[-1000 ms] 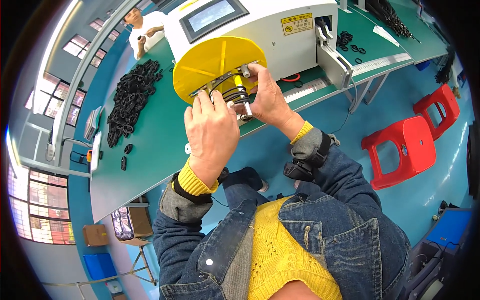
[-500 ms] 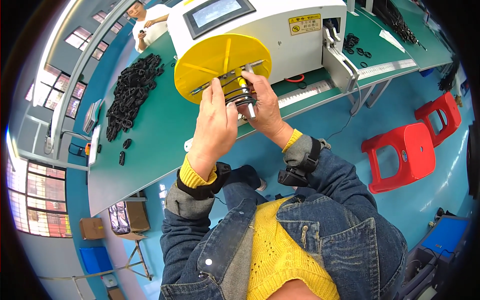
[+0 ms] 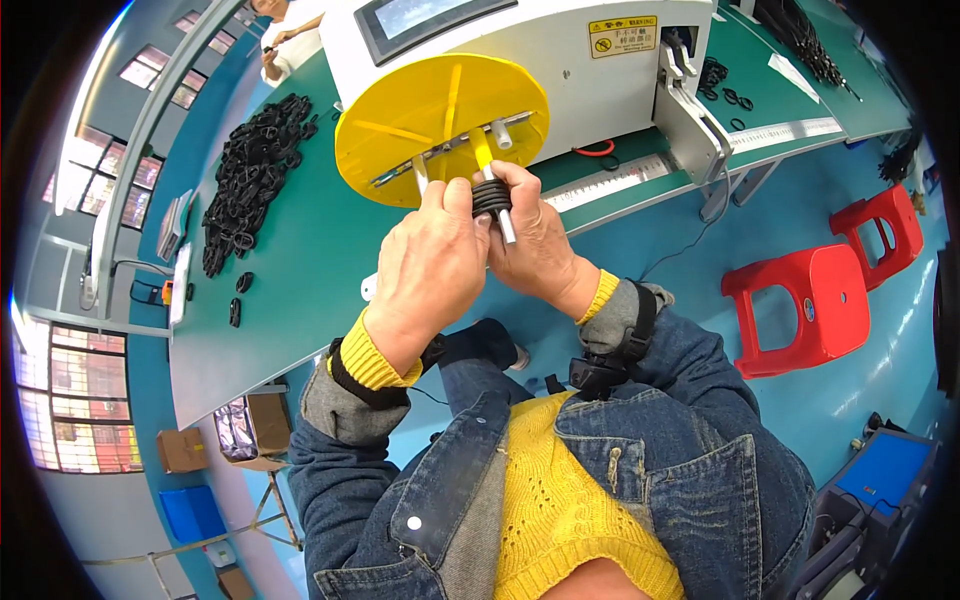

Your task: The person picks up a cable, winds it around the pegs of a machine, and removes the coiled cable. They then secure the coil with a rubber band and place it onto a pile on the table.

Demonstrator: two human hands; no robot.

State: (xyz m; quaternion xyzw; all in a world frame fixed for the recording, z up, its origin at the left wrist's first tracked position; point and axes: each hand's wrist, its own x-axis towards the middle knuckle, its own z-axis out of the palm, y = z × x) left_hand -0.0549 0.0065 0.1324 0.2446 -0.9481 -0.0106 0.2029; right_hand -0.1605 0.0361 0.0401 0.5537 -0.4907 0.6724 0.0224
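A coil of black cable (image 3: 490, 198) sits round the metal pegs in front of the yellow disc (image 3: 400, 120) of a white machine. My left hand (image 3: 436, 250) is closed on the coil's left side, its fingers bent towards the peg there. From the right, my right hand (image 3: 535, 232) grips the same coil, with the thumb side near a silver peg (image 3: 507, 225) that sticks out towards me. The cable turns lie bunched together between both hands. Some fingertips are hidden behind the coil.
Many bundled black cables (image 3: 255, 165) lie heaped on the green table (image 3: 290, 290) at left. A ruler strip (image 3: 615, 182) and a metal bracket (image 3: 695, 130) are right of the disc. Red stools (image 3: 800, 310) stand on the floor at right. Another person (image 3: 295, 35) is across the table.
The loose cable turns have become a tight bunch further out along the pegs. Both hands have moved closer together and away from the disc.
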